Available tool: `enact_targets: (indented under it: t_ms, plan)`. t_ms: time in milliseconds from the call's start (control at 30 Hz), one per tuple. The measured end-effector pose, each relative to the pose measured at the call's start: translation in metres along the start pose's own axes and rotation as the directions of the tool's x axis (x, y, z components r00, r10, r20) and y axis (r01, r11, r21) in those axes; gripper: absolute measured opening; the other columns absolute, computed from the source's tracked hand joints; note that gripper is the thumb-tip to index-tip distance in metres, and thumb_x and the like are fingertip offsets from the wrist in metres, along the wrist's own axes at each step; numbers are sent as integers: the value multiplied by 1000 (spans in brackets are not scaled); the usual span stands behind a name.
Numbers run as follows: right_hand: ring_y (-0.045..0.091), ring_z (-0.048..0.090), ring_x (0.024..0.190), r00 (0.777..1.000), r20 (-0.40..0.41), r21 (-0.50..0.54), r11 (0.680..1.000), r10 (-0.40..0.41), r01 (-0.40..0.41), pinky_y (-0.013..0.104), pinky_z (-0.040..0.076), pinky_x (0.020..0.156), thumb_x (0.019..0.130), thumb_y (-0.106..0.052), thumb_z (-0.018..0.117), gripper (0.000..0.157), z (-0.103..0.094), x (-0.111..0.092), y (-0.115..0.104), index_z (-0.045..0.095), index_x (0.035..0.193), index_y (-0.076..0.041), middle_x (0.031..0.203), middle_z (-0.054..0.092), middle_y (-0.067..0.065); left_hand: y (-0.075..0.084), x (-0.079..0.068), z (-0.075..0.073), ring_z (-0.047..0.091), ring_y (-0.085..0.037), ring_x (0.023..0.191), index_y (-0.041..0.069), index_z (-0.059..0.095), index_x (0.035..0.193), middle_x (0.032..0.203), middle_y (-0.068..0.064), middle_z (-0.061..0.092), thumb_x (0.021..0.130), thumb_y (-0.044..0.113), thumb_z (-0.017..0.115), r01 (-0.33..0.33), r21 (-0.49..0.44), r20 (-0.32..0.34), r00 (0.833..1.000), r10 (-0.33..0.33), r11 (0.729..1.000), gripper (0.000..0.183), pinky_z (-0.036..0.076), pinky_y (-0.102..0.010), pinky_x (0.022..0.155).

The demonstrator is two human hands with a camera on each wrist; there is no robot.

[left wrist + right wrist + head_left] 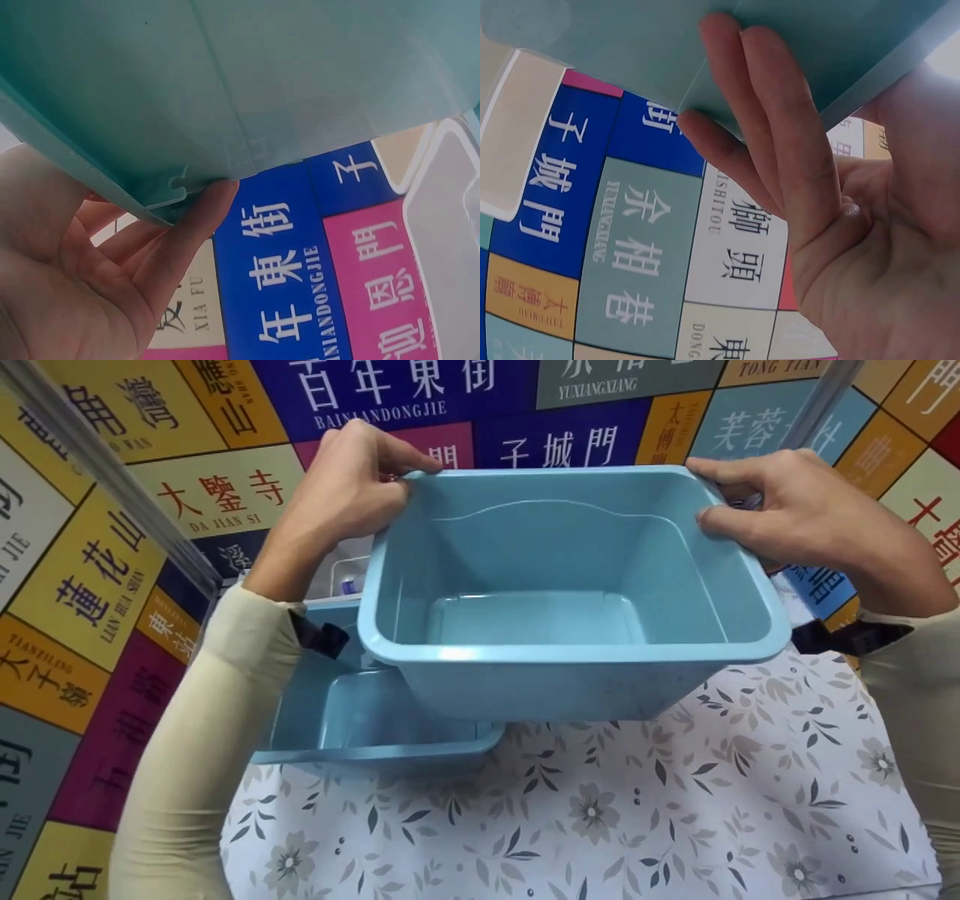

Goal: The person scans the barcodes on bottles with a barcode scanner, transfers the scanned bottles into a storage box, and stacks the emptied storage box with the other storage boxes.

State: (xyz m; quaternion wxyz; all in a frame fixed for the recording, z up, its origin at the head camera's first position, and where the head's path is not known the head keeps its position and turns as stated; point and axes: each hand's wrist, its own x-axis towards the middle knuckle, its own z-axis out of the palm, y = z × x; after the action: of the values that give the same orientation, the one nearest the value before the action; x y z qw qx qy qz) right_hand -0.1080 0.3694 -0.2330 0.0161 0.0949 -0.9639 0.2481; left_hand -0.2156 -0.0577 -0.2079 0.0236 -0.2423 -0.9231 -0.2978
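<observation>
A light-blue plastic storage bin, with nothing inside, is held up tilted toward me above the table. My left hand grips its far left corner, the thumb at the rim. At the far right corner my right hand pinches the rim between thumb and fingers. In the left wrist view the left hand's fingers curl under the rim edge. The right wrist view has the right hand's fingers against the bin's outer wall. A second blue bin stands on the table, lower left, partly hidden behind the raised one.
A white cloth with grey flowers and leaves covers the table. Behind the raised bin, at left, a clear container is mostly hidden. Panels with coloured sign squares stand around the back and sides, joined by metal posts.
</observation>
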Motion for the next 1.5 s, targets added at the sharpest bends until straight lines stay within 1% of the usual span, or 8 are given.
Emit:
enact_targets:
  t_ms: [200, 400, 633, 800, 1033, 1167, 1267, 1500]
  plan:
    - [26, 80, 73, 1000, 29, 11, 1000, 1, -2, 21, 60, 56, 109, -31, 60, 62, 6, 11, -12, 39, 168, -25, 151, 61, 30, -13, -8, -10, 71, -19, 100, 22, 79, 133, 132, -5, 79, 97, 4, 53, 1, 19, 7, 1000, -1, 1000, 48, 53, -24, 73]
    - [21, 58, 44, 996, 92, 53, 999, -3, -2, 32, 48, 39, 109, -33, 59, 63, 16, 22, -28, 38, 168, -29, 154, 61, 24, -30, -18, -21, 74, -23, 105, 23, 78, 133, 134, -7, 78, 98, 3, 54, 22, 17, 21, 1000, -22, 1000, 47, 53, -21, 72]
    - [29, 78, 96, 996, 80, 89, 995, -43, 35, 18, 59, 60, 106, -27, 60, 64, 28, 34, -46, 42, 166, -18, 150, 65, 22, -45, -22, -30, 72, -27, 112, 23, 76, 137, 140, -10, 74, 102, 4, 51, 68, 13, 26, 997, -68, 998, 46, 55, -19, 75]
    - [29, 74, 88, 996, 77, 64, 997, -49, 45, 22, 52, 51, 106, -29, 57, 63, 30, 41, -54, 41, 166, -17, 156, 61, 18, -51, -22, -38, 71, -27, 114, 24, 76, 138, 141, -9, 73, 104, 8, 51, 89, 29, 11, 996, -90, 996, 45, 59, -23, 79]
    - [23, 56, 49, 993, 64, 3, 995, -103, 103, 26, 43, 42, 105, -27, 56, 61, 34, 46, -65, 47, 163, -14, 147, 68, 20, -61, -22, -45, 71, -27, 120, 26, 76, 138, 143, -8, 72, 104, 12, 53, 127, 28, 29, 991, -128, 991, 43, 63, -35, 96]
    - [30, 79, 83, 991, 80, 31, 993, -112, 110, 19, 54, 53, 103, -25, 56, 60, 40, 54, -74, 49, 162, -14, 149, 67, 17, -70, -28, -52, 71, -29, 120, 29, 74, 140, 148, -9, 69, 105, 14, 53, 166, 39, 40, 985, -167, 985, 44, 59, -22, 81]
    - [40, 78, 112, 988, 103, 50, 993, -112, 107, 19, 61, 64, 103, -26, 56, 61, 44, 60, -80, 48, 162, -14, 154, 63, 16, -76, -34, -57, 72, -31, 119, 28, 73, 141, 149, -11, 68, 106, 15, 53, 181, 27, 37, 983, -182, 983, 43, 57, -16, 75]
    - [39, 79, 111, 980, 108, 42, 986, -166, 162, 19, 58, 57, 102, -22, 57, 59, 50, 71, -95, 52, 159, -12, 156, 60, 16, -90, -44, -68, 74, -21, 102, 26, 74, 141, 144, -16, 71, 106, 17, 55, 185, 19, 22, 982, -185, 983, 40, 57, -14, 68]
